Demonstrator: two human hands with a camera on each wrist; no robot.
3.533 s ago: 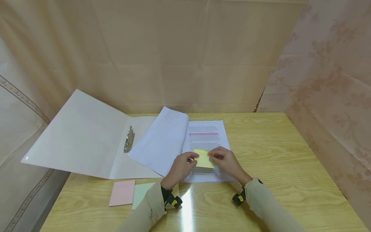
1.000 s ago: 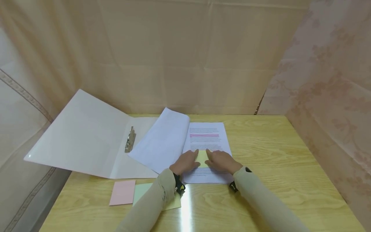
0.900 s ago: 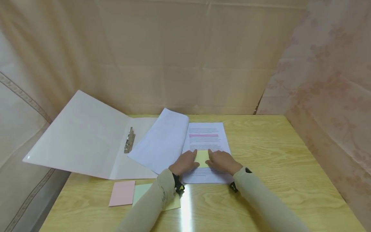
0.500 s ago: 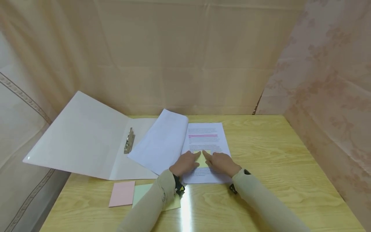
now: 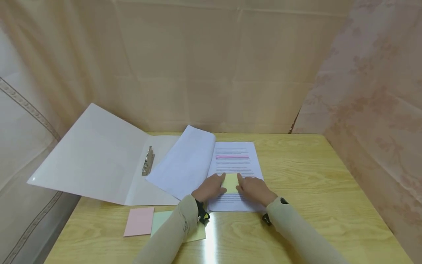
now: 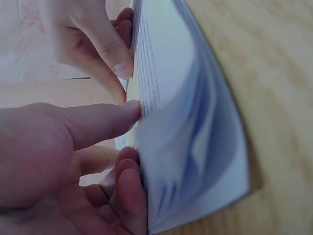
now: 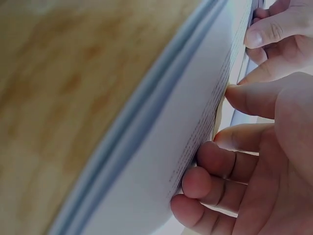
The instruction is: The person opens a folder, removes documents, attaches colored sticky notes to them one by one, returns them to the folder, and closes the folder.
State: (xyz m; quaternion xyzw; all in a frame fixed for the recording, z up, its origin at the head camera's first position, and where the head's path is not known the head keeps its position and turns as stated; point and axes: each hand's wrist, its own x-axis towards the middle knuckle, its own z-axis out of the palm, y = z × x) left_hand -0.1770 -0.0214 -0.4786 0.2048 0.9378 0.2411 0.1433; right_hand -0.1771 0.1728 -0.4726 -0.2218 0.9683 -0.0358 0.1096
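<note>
A yellow sticky note (image 5: pixel 230 183) lies flat on the lower half of a printed page (image 5: pixel 233 161), below a line marked in pink. My left hand (image 5: pixel 210 187) presses the note's left side with thumb and index fingertip. At its right side, my right hand (image 5: pixel 254 189) does the same. Both wrist views show the remaining fingers bent loosely against the paper, with the left thumb (image 6: pixel 105 122) and right thumb (image 7: pixel 249 98) stretched out onto the note. The page tops a stack of sheets (image 6: pixel 205 147) whose near edges fan apart.
Turned-back sheets (image 5: pixel 184 161) lie over an open white folder (image 5: pixel 89 154) with a metal clip (image 5: pixel 148 161). Pink (image 5: pixel 139 222), green (image 5: pixel 160 219) and yellow (image 5: pixel 197 235) sticky pads lie at the table's front left, the last two partly behind the left sleeve. Curtains border the table (image 5: pixel 313 183).
The note, earlier pinched between both hands above the page, now lies on it. Half a second ago the index fingertips were close together at its middle; they have since moved apart to its sides.
</note>
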